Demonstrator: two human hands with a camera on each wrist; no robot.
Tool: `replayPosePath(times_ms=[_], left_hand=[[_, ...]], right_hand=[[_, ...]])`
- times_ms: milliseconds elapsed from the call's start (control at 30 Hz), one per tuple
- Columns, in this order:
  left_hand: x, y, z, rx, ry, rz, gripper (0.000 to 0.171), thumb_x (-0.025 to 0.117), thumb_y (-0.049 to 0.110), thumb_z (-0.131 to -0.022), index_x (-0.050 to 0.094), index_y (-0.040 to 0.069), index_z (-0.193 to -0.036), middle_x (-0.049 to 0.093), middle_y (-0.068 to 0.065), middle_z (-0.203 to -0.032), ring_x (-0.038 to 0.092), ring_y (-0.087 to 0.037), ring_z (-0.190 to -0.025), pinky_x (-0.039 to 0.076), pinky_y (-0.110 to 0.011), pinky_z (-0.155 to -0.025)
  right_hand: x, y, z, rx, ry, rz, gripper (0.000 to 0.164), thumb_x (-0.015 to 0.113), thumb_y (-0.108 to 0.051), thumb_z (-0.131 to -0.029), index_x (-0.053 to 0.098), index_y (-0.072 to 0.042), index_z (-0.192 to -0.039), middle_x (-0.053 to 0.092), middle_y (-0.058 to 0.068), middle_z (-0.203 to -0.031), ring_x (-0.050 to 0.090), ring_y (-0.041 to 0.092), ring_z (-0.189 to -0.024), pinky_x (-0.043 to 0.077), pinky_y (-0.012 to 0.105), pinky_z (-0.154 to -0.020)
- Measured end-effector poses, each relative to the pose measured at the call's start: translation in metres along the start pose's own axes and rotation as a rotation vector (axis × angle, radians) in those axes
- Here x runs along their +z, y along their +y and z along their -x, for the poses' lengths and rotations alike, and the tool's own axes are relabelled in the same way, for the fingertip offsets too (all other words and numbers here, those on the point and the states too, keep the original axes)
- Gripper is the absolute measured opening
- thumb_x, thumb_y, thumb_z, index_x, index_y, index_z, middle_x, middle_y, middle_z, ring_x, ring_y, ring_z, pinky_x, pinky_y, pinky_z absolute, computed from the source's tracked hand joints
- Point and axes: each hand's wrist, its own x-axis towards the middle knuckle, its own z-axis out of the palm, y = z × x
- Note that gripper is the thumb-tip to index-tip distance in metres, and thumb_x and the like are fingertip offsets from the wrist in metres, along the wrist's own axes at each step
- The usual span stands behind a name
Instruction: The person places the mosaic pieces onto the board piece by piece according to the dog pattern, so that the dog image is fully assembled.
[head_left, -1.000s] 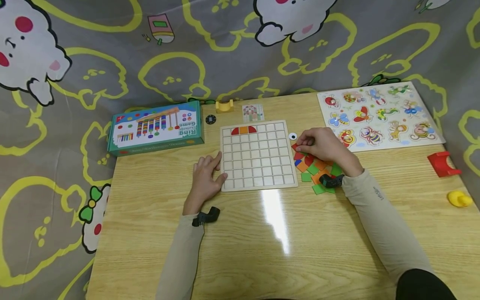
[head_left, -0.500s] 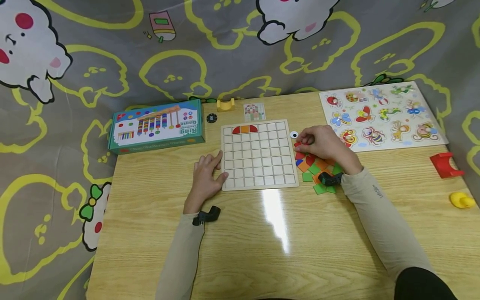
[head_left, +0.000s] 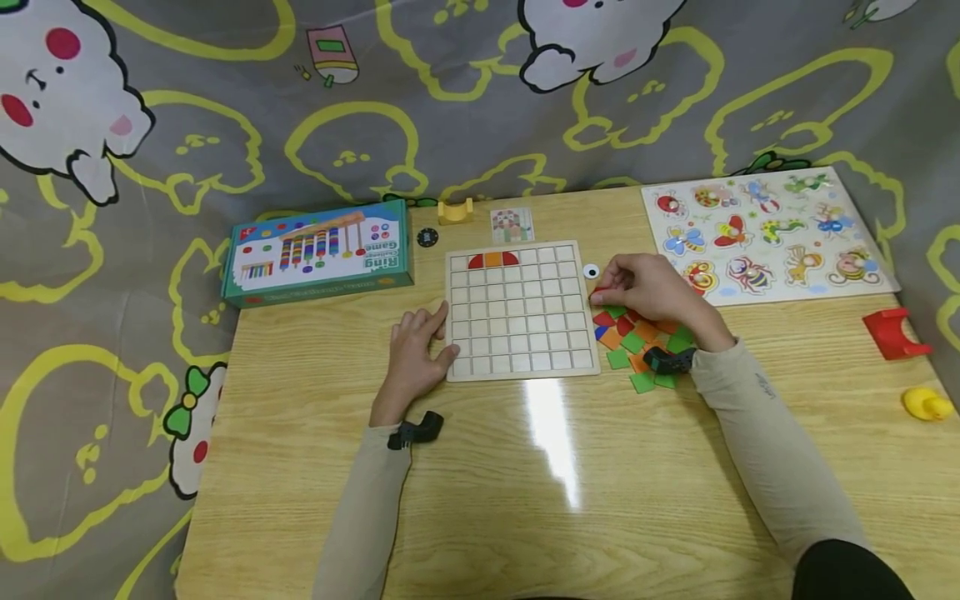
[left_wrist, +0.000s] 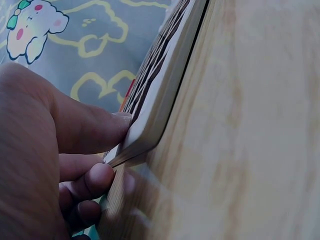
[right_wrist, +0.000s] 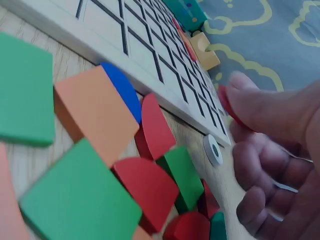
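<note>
A wooden grid board (head_left: 521,310) lies on the table, with red quarter-round tiles and an orange square tile (head_left: 492,259) in its top row. My left hand (head_left: 414,354) rests at the board's left edge, thumb on the lower corner and index finger against the side. In the left wrist view the thumb (left_wrist: 95,127) presses the board's rim. Right of the board, my right hand (head_left: 647,287) pinches a small red tile (right_wrist: 226,102) between thumb and fingers. Its shape is mostly covered. Below that hand lie loose green, orange, red and blue tiles (head_left: 632,342).
A white eye-like disc (head_left: 591,271) sits beside the board. Behind are a picture card (head_left: 512,225), a black disc (head_left: 427,237) and a yellow block (head_left: 455,212). A game box (head_left: 318,252) stands left; an insect puzzle (head_left: 772,237), red block (head_left: 895,334) and yellow duck (head_left: 927,404) lie right.
My right hand keeps close to the pile; a green tile now shows below its fingers, and the red tile in its pinch is clearer. The left hand stays at the board's edge.
</note>
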Motion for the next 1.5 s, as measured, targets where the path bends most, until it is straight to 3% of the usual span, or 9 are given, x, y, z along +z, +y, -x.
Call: replayPosePath(times_ms=[167,367,700,967,1167,1367,1500], left_hand=[[0.0,-0.001,0.0,-0.007,-0.007,-0.001,0.068,0.068,0.022,-0.084,0.047,0.005,-0.146,0.05,-0.001,-0.086,0.033,-0.02,-0.081,0.021,-0.036,-0.075],[-0.001,0.0,0.0,-0.023,-0.029,0.001,0.068,0.068,0.023,-0.085,0.046,0.008,-0.148,0.049,0.0,-0.087,0.033,-0.02,-0.082,0.02,-0.035,-0.077],[-0.001,0.0,0.0,-0.029,-0.031,0.003,0.067,0.067,0.022,-0.086,0.046,0.008,-0.148,0.05,0.0,-0.087,0.033,-0.02,-0.082,0.02,-0.034,-0.077],[-0.002,0.0,0.0,-0.029,-0.029,0.005,0.068,0.068,0.022,-0.085,0.046,0.008,-0.148,0.049,0.0,-0.087,0.032,-0.019,-0.081,0.02,-0.034,-0.076],[-0.002,0.0,0.0,-0.033,-0.035,-0.001,0.068,0.068,0.023,-0.085,0.046,0.008,-0.148,0.049,0.001,-0.087,0.033,-0.019,-0.082,0.021,-0.034,-0.076],[-0.002,-0.001,-0.001,-0.039,-0.039,0.001,0.068,0.068,0.024,-0.085,0.046,0.009,-0.148,0.048,0.001,-0.087,0.033,-0.019,-0.082,0.02,-0.034,-0.076],[-0.004,0.0,-0.002,-0.037,-0.04,0.004,0.068,0.068,0.023,-0.085,0.046,0.008,-0.148,0.048,0.001,-0.086,0.033,-0.02,-0.082,0.02,-0.034,-0.076]], right_hand=[[0.003,-0.004,-0.001,-0.051,0.067,-0.127,0.021,0.071,-0.03,-0.091,0.067,-0.012,-0.1,0.065,0.005,-0.091,0.06,0.018,-0.079,0.045,0.019,-0.069],[0.009,-0.012,-0.008,-0.054,0.112,-0.203,0.015,0.071,-0.02,-0.091,0.07,-0.01,-0.103,0.069,0.006,-0.095,0.066,0.019,-0.084,0.047,0.014,-0.071],[0.027,-0.034,-0.024,-0.043,0.124,-0.316,0.023,0.071,-0.025,-0.091,0.073,-0.009,-0.107,0.07,0.006,-0.096,0.064,0.021,-0.083,0.048,0.021,-0.07],[0.043,-0.051,-0.04,0.039,0.146,-0.527,0.027,0.078,-0.024,-0.085,0.068,-0.008,-0.105,0.071,0.009,-0.101,0.07,0.022,-0.086,0.053,0.025,-0.072],[0.056,-0.067,-0.051,0.054,0.174,-0.624,0.032,0.074,-0.017,-0.088,0.067,-0.004,-0.117,0.067,0.011,-0.104,0.063,0.023,-0.088,0.051,0.026,-0.074],[0.065,-0.079,-0.059,0.07,0.089,-0.624,0.036,0.067,-0.018,-0.093,0.063,-0.01,-0.128,0.064,0.01,-0.109,0.063,0.024,-0.094,0.05,0.034,-0.08],[0.07,-0.086,-0.062,0.019,0.048,-0.604,0.036,0.064,-0.015,-0.094,0.063,-0.013,-0.13,0.063,0.012,-0.112,0.062,0.026,-0.096,0.049,0.04,-0.082]])
